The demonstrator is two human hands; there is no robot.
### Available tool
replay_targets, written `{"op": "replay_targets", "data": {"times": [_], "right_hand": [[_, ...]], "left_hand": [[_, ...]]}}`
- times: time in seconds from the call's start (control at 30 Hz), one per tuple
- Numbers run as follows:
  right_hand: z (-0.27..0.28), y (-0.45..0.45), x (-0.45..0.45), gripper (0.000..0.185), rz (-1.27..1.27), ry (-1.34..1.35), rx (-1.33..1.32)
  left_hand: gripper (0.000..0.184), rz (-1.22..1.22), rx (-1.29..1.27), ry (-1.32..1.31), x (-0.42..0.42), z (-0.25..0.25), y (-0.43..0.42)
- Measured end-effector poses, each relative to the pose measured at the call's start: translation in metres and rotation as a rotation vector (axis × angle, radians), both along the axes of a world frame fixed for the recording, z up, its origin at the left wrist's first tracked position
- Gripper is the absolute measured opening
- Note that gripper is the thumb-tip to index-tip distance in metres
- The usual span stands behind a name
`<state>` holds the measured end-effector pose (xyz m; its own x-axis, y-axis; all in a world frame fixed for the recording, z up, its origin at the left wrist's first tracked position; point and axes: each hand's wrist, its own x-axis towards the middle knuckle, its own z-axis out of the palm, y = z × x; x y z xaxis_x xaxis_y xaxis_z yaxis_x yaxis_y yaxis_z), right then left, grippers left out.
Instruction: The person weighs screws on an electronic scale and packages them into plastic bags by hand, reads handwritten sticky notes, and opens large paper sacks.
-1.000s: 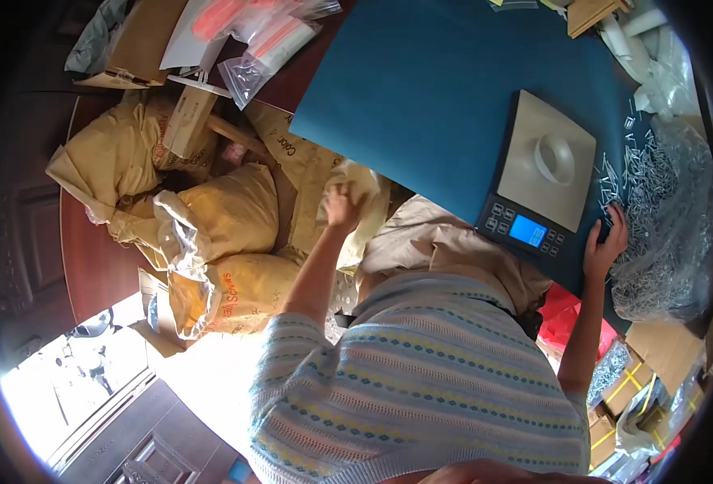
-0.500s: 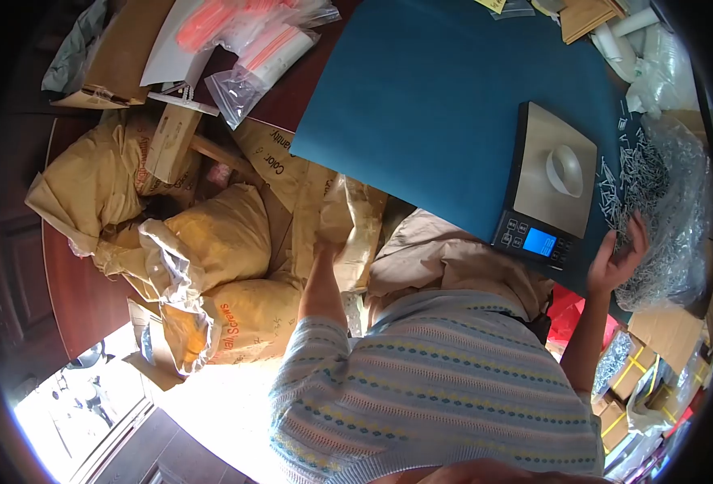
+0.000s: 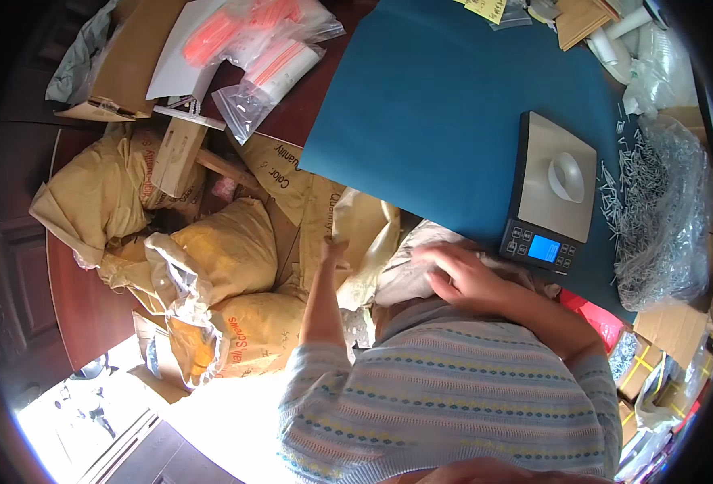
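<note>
My left hand (image 3: 334, 253) is low at the left, against a tan woven sack (image 3: 364, 238) below the table edge. Its fingers look curled on the sack's edge, partly hidden. In front of my body, my right hand (image 3: 465, 277) is open above my lap, fingers stretched toward the left and nothing in them. A digital scale (image 3: 554, 181) lies on the blue table mat (image 3: 413, 105), with a white ring-shaped piece (image 3: 566, 177) on its plate. To the scale's right is a heap of loose screws (image 3: 643, 185), partly on clear plastic wrap (image 3: 687, 194).
Full tan sacks (image 3: 231, 242) crowd the floor on the left. Clear zip bags with red stripes (image 3: 280, 68) lie at the table's far left, beside a cardboard box (image 3: 134, 64). Taped cartons (image 3: 643, 367) stand low at the right.
My right hand has moved left from beside the screws to above my lap. My left hand has shifted slightly down at the sack. The view has moved a little.
</note>
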<state>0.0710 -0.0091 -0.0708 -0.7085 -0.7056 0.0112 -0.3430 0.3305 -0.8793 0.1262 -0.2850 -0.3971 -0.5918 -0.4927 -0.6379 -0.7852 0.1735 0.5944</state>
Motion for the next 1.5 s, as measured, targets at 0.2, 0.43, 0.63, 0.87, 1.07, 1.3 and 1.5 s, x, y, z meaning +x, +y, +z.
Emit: {"op": "replay_targets", "data": {"times": [0.2,0.43,0.63,0.87,1.07,1.3,1.5], "right_hand": [[-0.073,-0.052,-0.027,0.051,-0.273,0.154,0.299],[-0.093,-0.11,-0.033,0.037,-0.493,-0.41,-0.134],[-0.1,-0.126,-0.012,0.031,-0.201,-0.649,-0.361],[-0.079,-0.119,-0.014,0.036,-0.266,-0.957,-0.527],[-0.078,-0.062,-0.047,0.041,-0.058,-1.635,-0.554],[-0.049,-0.06,-0.048,0.047,0.018,-1.772,-0.742],[-0.069,-0.072,-0.039,0.041,-0.209,-1.438,-0.88]], "left_hand": [[0.03,-0.231,-0.228,0.383,-0.001,0.168,-0.014],[0.018,-0.029,0.031,0.534,0.035,0.267,-0.022],[0.021,0.016,-0.318,0.665,0.032,0.258,-0.015],[0.021,0.005,0.029,0.717,0.032,0.26,-0.012],[0.052,0.587,0.793,0.613,0.057,0.336,-0.048],[0.053,0.582,1.164,0.84,0.051,0.306,-0.082],[0.052,0.216,1.142,0.848,0.047,0.233,-0.106]]}}
